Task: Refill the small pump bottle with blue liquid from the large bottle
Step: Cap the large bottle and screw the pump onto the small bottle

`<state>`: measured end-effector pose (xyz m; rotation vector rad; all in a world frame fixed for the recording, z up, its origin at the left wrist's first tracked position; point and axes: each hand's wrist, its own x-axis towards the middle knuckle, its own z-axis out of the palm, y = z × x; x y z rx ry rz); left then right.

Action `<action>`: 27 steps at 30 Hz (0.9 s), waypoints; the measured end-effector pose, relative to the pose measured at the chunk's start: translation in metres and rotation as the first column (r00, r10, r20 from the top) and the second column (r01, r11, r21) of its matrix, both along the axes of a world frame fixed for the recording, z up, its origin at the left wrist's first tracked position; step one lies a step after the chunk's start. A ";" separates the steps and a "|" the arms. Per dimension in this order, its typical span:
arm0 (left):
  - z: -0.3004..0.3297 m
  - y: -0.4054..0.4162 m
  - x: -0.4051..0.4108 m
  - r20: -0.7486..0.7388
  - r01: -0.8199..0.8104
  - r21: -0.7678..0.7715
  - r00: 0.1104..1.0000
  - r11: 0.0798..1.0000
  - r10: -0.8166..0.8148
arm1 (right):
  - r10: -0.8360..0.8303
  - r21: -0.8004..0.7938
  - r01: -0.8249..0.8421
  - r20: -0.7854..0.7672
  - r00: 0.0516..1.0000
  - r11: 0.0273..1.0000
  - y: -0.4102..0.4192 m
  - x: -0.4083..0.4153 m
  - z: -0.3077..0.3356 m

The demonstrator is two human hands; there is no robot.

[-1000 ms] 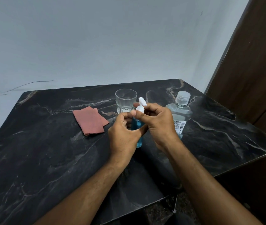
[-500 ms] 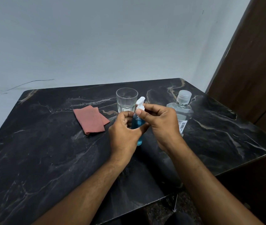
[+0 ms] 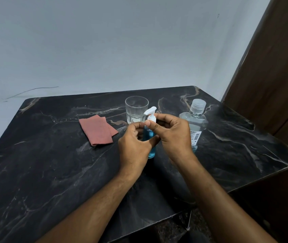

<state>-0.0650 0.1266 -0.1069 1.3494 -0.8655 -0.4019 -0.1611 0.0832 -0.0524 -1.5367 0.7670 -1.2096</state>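
A small pump bottle (image 3: 149, 135) holding blue liquid stands upright on the black marble table (image 3: 52, 172), near its middle. My left hand (image 3: 134, 148) wraps its body from the left. My right hand (image 3: 171, 132) pinches the white pump head (image 3: 151, 114) at the collar with thumb and fingers. The nozzle points up and to the right. The large clear bottle (image 3: 195, 120) with a ribbed translucent cap stands just right of my right hand, partly hidden by it; it holds pale liquid.
An empty drinking glass (image 3: 136, 108) stands right behind the pump bottle. A folded reddish cloth (image 3: 97, 130) lies to the left. The table's right edge drops off beside a dark wooden door (image 3: 271, 67); a pale wall is behind.
My right fingers have shifted around the pump collar and the nozzle has turned slightly. The bottle and my left hand stay in place.
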 end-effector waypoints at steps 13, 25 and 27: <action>-0.003 -0.003 0.001 0.241 -0.036 -0.009 0.970 0.999 0.037 | -0.317 -0.286 0.248 -0.229 0.920 0.926 0.006 0.000 0.000; -0.003 -0.002 0.000 0.267 -0.010 -0.004 0.964 1.000 0.011 | -0.327 -0.403 0.200 -0.276 0.904 0.893 0.007 -0.007 0.000; -0.003 -0.002 0.000 0.254 0.001 -0.011 0.967 1.000 0.002 | -0.325 -0.412 0.194 -0.276 0.904 0.890 0.011 -0.008 0.001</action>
